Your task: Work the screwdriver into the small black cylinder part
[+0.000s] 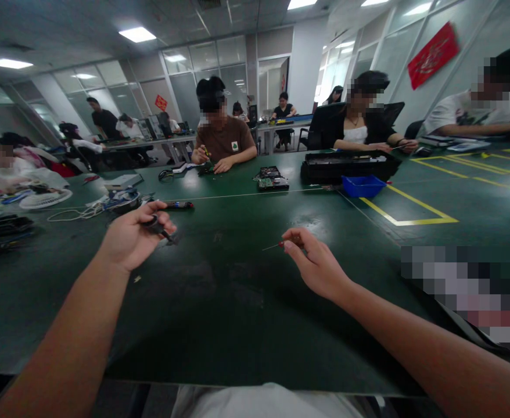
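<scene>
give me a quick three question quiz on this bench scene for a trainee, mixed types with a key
1. Multiple choice: what does the right hand hold?
a) a white cup
b) a thin tool with red at its held end
c) a folded cloth

2. True or false: the left hand is empty.

3. Fill in the missing word: the tape on the green table, near the blue bin, is ____.

Key:
1. b
2. false; the left hand holds a small dark part
3. yellow

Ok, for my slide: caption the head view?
Left hand holding a dark part, right hand a thin red-handled tool, above a green table.
</scene>
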### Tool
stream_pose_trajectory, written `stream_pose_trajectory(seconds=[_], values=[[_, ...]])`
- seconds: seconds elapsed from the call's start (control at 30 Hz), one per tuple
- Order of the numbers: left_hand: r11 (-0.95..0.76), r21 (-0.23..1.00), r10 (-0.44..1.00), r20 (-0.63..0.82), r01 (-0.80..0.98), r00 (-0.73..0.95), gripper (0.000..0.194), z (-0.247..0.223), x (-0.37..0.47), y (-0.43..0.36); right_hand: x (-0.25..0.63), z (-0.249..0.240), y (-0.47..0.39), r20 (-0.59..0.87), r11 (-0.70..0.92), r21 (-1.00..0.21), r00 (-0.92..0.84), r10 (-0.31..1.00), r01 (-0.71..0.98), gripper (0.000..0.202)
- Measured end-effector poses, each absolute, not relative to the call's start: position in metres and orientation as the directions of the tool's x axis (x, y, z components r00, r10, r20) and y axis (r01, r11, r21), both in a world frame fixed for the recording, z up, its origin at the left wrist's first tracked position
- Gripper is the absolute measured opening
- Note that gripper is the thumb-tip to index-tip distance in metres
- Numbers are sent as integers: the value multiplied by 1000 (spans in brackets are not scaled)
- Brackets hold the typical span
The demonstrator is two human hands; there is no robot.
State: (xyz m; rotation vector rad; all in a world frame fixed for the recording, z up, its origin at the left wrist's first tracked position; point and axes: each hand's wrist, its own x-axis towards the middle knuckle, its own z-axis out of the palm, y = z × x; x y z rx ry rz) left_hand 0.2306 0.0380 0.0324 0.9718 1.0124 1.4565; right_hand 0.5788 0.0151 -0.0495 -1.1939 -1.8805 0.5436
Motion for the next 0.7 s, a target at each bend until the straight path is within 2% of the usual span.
stream_pose_trajectory(seconds=[0.1,0.27,0.33,0.43,0.5,0.6,0.7], values=[[29,931,999,-17,-363,38,26,17,273,41,579,-49,16,429,468,-693,-209,879,548,17],[95,945,979,-31,-312,203,30,-7,333,44,580,-46,13,455,481,-669,-199,868,567,17],[53,973,977,-4,-226,213,29,-18,351,44,581,-44,11,486,477,-664,-152,860,576,16],[-91,996,964,84,15,251,25,-37,369,44,583,-43,10,542,463,-675,-39,839,575,19],[-192,963,935,121,190,333,33,-49,375,43,585,-44,9,569,474,-701,18,822,533,21],[-305,884,906,155,354,393,50,-64,377,41,586,-46,7,589,531,-736,11,808,420,19],[-337,851,915,194,403,355,41,-71,375,40,584,-48,4,584,564,-745,-61,810,357,20]])
